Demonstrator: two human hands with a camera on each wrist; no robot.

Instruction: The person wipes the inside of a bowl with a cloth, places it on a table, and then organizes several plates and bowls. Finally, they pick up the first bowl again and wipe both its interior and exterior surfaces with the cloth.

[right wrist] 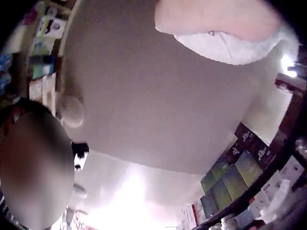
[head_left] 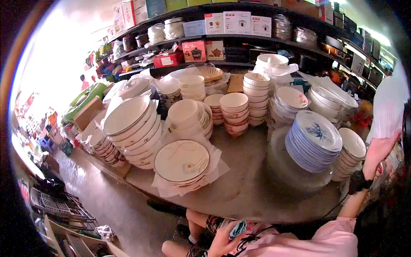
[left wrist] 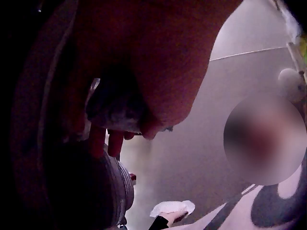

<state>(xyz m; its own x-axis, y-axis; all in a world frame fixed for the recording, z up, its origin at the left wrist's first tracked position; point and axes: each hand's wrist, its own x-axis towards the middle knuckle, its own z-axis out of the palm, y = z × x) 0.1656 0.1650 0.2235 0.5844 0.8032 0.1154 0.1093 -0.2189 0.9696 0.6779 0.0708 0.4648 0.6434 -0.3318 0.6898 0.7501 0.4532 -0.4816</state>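
Note:
At the right edge of the head view my right hand (head_left: 381, 152) is raised beside the table and holds a thin white packing sheet (head_left: 389, 107) that stands up above it. In the right wrist view part of that hand (right wrist: 216, 19) covers the sheet's (right wrist: 230, 50) upper side. My left hand (head_left: 222, 240) is low at my lap, below the table's front edge, gripping a small teal-grey cloth (head_left: 238, 229). Dark in the left wrist view, its fingers curl round the bunched cloth (left wrist: 117, 105). Nearest my right hand stand a stack of white bowls (head_left: 352, 143) and a pile of blue-patterned plates (head_left: 317, 132).
On the table (head_left: 239, 171) stand several more stacks: large bowls (head_left: 128, 118) at left, a paper-interleaved plate pile (head_left: 182, 160) in front, red-patterned bowls (head_left: 234, 105) in the middle. Clear glass plates (head_left: 278, 158) lie beneath the blue pile. Boxed goods (head_left: 237, 22) fill shelves behind.

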